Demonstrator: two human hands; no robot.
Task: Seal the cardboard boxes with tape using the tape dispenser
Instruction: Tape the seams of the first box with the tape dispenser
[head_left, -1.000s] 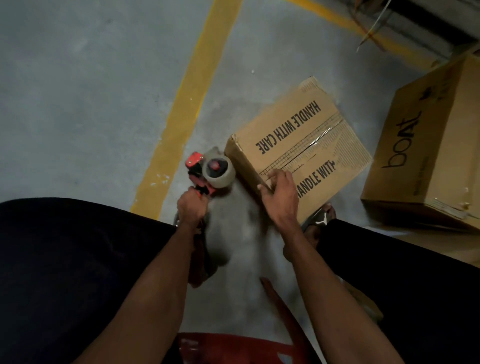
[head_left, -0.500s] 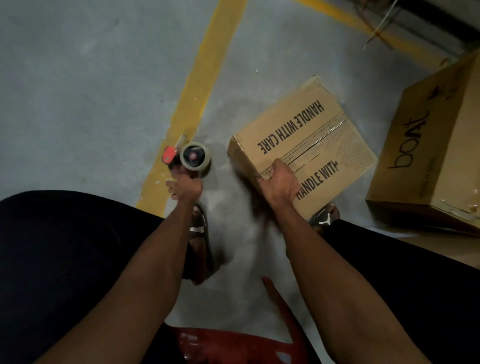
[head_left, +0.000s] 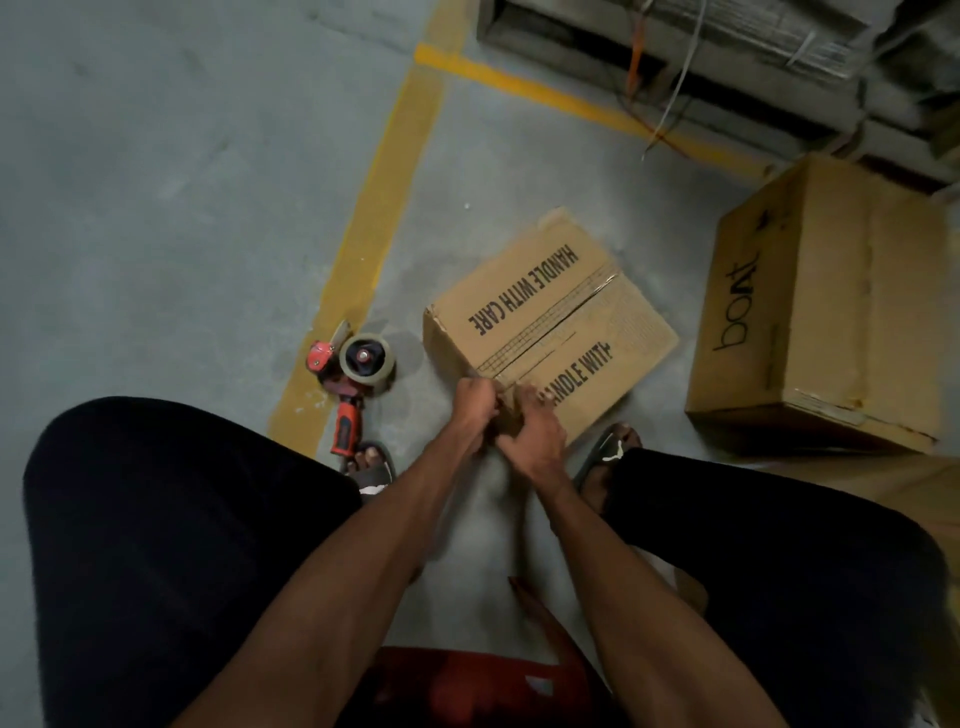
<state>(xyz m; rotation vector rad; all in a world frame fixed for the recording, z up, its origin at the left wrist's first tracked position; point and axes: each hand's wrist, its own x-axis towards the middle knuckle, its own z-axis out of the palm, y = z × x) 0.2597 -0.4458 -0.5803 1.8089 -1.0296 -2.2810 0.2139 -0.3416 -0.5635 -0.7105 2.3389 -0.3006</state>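
Observation:
A small cardboard box (head_left: 550, 312) printed "HANDLE WITH CARE" lies on the concrete floor in front of me, with a strip of tape along its middle seam. My left hand (head_left: 475, 405) and my right hand (head_left: 532, 434) meet at the box's near edge, fingers curled on the cardboard where the seam ends. The red tape dispenser (head_left: 353, 379) with its roll of tape lies on the floor to the left of the box, on the yellow line, with no hand on it.
A larger cardboard box (head_left: 826, 312) marked "boat" stands to the right. A yellow floor line (head_left: 374, 249) runs past the dispenser. Stacked material and loose straps (head_left: 660, 78) fill the far side. My feet in sandals flank the small box; a red seat (head_left: 467, 686) is below me.
My left hand set the tape dispenser down on the floor, let go of it and moved right to the box's near edge beside my right hand.

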